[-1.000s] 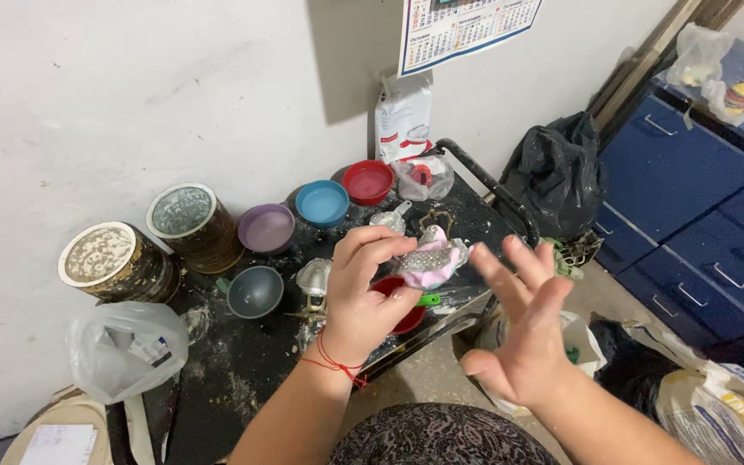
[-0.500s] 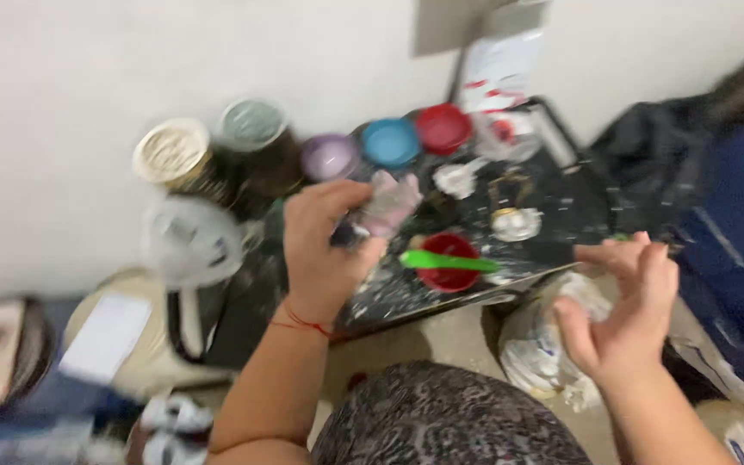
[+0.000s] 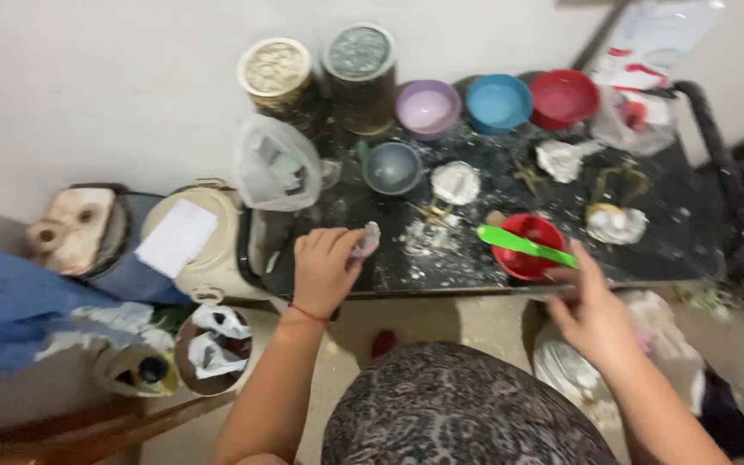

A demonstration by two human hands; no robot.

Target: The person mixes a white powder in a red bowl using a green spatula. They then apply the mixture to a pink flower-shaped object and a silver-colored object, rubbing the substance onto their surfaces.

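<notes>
My left hand (image 3: 325,269) is closed around a small pale, crumpled lump (image 3: 367,240) at the front left edge of the dark, powder-dusted tabletop (image 3: 441,258). A red thread circles that wrist. My right hand (image 3: 590,312) hovers with fingers apart at the table's front edge, touching or nearly touching a red bowl (image 3: 527,250) that has a green flat stick (image 3: 523,245) lying across it.
Purple (image 3: 428,108), blue (image 3: 498,102) and red bowls (image 3: 564,96) line the wall beside two lidded tins (image 3: 275,73). A grey bowl (image 3: 392,167), white powder lumps (image 3: 455,182) and a plastic bag (image 3: 275,165) sit on the table. Buckets and a blue cloth (image 3: 6,301) stand at left.
The view swung left and down. My left hand moved with the pale lump toward the table's front left edge. My right hand came in from the plastic bag to the red bowl.
</notes>
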